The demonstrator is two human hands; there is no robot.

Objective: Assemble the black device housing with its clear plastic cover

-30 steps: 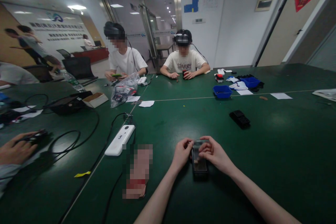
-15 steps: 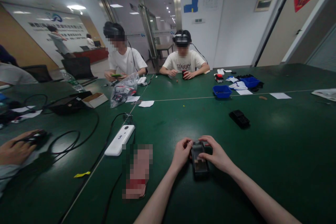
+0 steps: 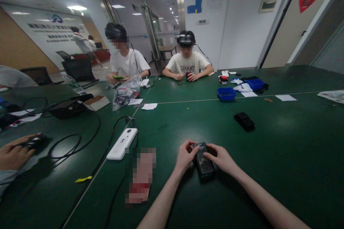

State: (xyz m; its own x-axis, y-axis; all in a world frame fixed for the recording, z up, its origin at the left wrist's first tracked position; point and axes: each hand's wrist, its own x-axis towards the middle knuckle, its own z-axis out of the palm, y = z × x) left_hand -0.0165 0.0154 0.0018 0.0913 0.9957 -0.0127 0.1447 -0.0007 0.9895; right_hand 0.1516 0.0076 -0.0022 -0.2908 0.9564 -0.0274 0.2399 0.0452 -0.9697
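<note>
While pinching the dark device (image 3: pixel 204 166) between left hand (image 3: pixel 186 155) and right hand (image 3: pixel 220 157), pressing the left thumb onto the upper left of its face and curling the left fingers, partly hidden, round that side. Laying the right thumb across the upper right of the face and hooking round the opposite edge, so closing on the far end from both sides. Holding it to the right of the white block (image 3: pixel 123 144) and nearer in, slightly slanted over the green table (image 3: pixel 172 121); not showing whether resting its near end there. For a sound hold, probably best to be squeezing evenly from both sides, bearing only lightly on the glossy face, and bracing the near end rather than letting it twist. Farther out, seeing a flat pinkish thing (image 3: pixel 143 171) just nearer than the white block, a black pouch (image 3: pixel 244 121) well to its right, a blue tray (image 3: pixel 227 98) beyond and rightward, and, leftward, a co-worker's hand (image 3: pixel 14 154) resting on a small dark object (image 3: pixel 33 142).
</note>
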